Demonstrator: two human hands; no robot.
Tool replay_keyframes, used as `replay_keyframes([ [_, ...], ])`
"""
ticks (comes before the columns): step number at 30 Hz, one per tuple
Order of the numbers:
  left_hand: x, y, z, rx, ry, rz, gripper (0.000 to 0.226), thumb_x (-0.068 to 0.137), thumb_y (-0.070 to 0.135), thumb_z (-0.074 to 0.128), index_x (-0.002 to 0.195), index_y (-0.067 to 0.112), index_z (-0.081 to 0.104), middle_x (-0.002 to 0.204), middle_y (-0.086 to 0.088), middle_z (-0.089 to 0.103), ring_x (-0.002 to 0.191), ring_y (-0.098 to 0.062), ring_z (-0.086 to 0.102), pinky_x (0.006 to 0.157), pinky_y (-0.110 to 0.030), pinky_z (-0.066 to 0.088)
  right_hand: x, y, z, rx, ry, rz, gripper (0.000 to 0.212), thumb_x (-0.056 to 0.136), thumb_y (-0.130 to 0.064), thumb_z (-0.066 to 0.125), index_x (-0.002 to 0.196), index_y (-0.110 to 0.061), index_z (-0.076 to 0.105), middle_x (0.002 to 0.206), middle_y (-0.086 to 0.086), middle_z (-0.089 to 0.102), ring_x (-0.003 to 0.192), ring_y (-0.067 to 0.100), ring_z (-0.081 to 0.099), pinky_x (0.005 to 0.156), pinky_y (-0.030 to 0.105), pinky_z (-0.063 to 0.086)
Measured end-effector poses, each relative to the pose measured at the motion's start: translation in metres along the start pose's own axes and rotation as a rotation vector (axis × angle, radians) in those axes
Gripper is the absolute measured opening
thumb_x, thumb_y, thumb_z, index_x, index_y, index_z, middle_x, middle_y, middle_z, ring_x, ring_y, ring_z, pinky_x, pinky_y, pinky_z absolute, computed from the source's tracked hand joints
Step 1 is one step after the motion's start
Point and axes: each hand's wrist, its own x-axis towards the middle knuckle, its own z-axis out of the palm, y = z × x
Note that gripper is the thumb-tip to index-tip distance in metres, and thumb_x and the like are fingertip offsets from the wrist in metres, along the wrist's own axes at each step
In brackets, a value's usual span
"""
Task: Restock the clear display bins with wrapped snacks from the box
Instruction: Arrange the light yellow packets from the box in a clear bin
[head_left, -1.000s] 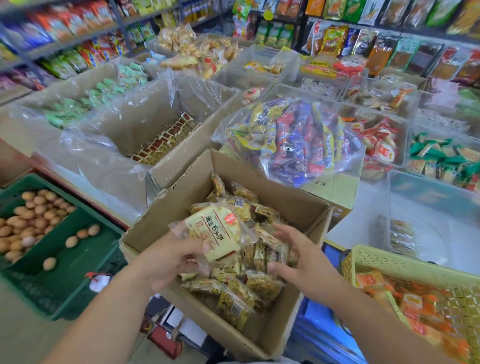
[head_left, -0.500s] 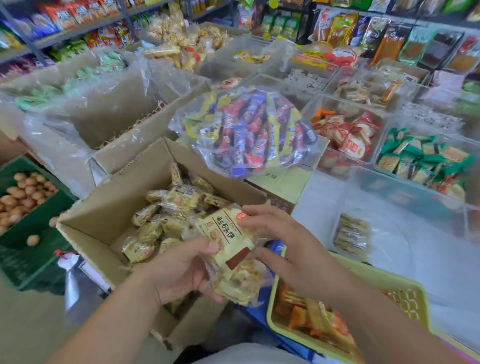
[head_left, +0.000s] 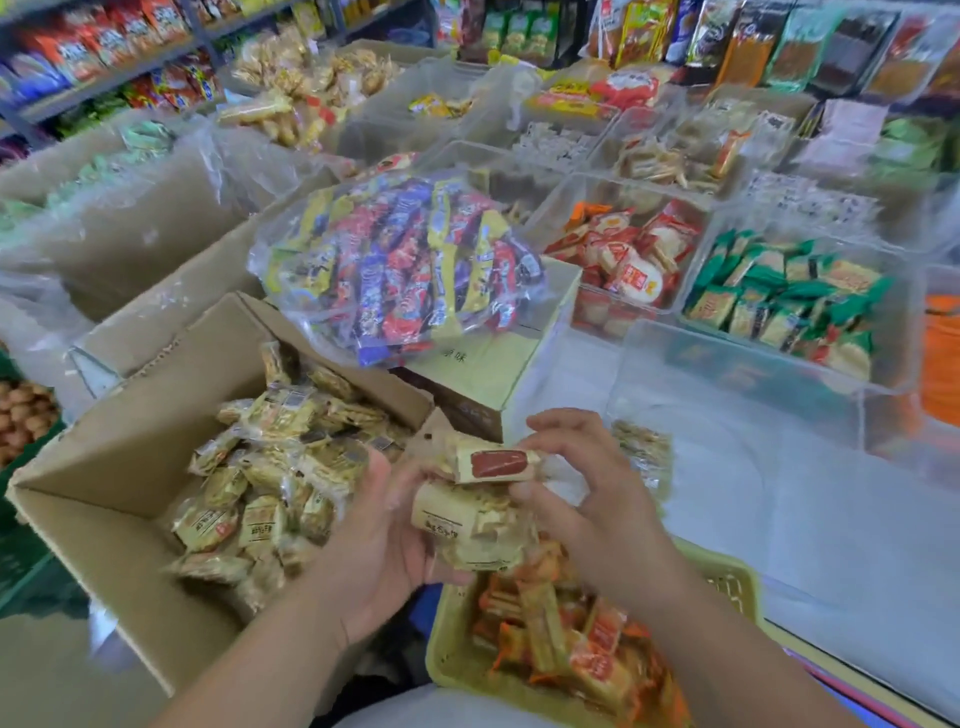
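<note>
I read this as the carry step: a bundle of wrapped snacks (head_left: 470, 519) is out of the box (head_left: 104, 467) and held in the air, not yet in a bin. I have the left hand (head_left: 374, 545) cupped under and behind the bundle, fingers curled round the lower packets and thumb up along the near side. The right hand (head_left: 592, 504) pinches the top packet, the one with the red patch, from the right, fingers bent over it. Both sets of fingers are closed on the load, none spread wide. The bundle sits at lower centre of the frame, past the box's right-hand edge and above the near corner of the yellow basket (head_left: 441, 654), which holds orange packets. The clear bin (head_left: 737, 379) I judge to be the target lies right of centre, nearly bare, with a few matching packets (head_left: 641, 457) against its left wall, just beyond the right hand. Next I would swing the load right and forward over that wall, squeezing evenly so no slippery wrapper drops into the basket, then let go low inside.
</note>
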Motion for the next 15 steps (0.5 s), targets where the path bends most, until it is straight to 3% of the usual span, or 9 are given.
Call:
replay_keyframes([
  [3, 0.02, -0.007, 0.01, -0.005, 0.185, 0.01, 0.063, 0.07, 0.063, 0.08, 0.109, 0.016, 0.064, 0.113, -0.016, 0.07, 0.09, -0.035, 0.072, 0.063, -0.045, 0.065, -0.001, 0.013, -0.019, 0.194, 0.117, 0.14, 0.029, 0.092, -0.056, 0.059, 0.115, -0.039, 0.06, 0.122, -0.014, 0.063, 0.111, 0.009, 0.064, 0.086, 0.021, 0.052],
  [5, 0.034, -0.011, 0.015, 0.038, 0.244, 0.01, 0.036, 0.083, 0.042, 0.075, 0.104, 0.016, 0.061, 0.108, -0.014, 0.069, 0.091, -0.035, 0.069, 0.061, -0.042, 0.064, -0.003, 0.027, -0.035, 0.32, 0.244, 0.225, 0.023, 0.092, -0.053, 0.058, 0.11, -0.039, 0.061, 0.108, -0.009, 0.069, 0.102, 0.013, 0.069, 0.082, 0.027, 0.057],
  [8, 0.055, -0.016, 0.021, 0.044, 0.286, 0.01, 0.028, 0.083, 0.033, 0.068, 0.105, 0.017, 0.06, 0.103, -0.009, 0.072, 0.088, -0.03, 0.07, 0.063, -0.042, 0.064, -0.008, 0.059, -0.064, 0.336, 0.378, 0.36, 0.01, 0.098, -0.045, 0.059, 0.103, -0.036, 0.061, 0.101, -0.002, 0.069, 0.098, 0.02, 0.069, 0.078, 0.045, 0.061],
  [10, 0.067, -0.02, 0.024, 0.039, 0.289, 0.007, 0.022, 0.083, 0.033, 0.068, 0.101, 0.02, 0.063, 0.1, -0.006, 0.074, 0.083, -0.026, 0.073, 0.064, -0.042, 0.064, -0.011, 0.082, -0.087, 0.373, 0.472, 0.452, 0.006, 0.102, -0.033, 0.057, 0.099, -0.032, 0.063, 0.097, 0.006, 0.067, 0.091, 0.017, 0.068, 0.07, 0.044, 0.062],
  [13, 0.081, -0.027, 0.025, 0.026, 0.278, -0.006, 0.016, 0.084, 0.03, 0.068, 0.097, 0.023, 0.064, 0.108, -0.009, 0.075, 0.09, -0.032, 0.073, 0.067, -0.043, 0.065, -0.005, 0.114, -0.118, 0.268, 0.572, 0.576, 0.019, 0.103, -0.027, 0.054, 0.091, -0.037, 0.064, 0.086, -0.003, 0.068, 0.082, 0.011, 0.07, 0.061, 0.031, 0.06],
  [15, 0.087, -0.031, 0.023, 0.005, 0.303, -0.016, 0.017, 0.083, 0.027, 0.068, 0.099, 0.021, 0.064, 0.114, -0.012, 0.074, 0.097, -0.037, 0.073, 0.069, -0.044, 0.065, 0.004, 0.136, -0.135, 0.135, 0.575, 0.623, 0.018, 0.103, -0.03, 0.053, 0.092, -0.037, 0.065, 0.09, -0.003, 0.07, 0.083, 0.013, 0.071, 0.06, 0.027, 0.06],
])
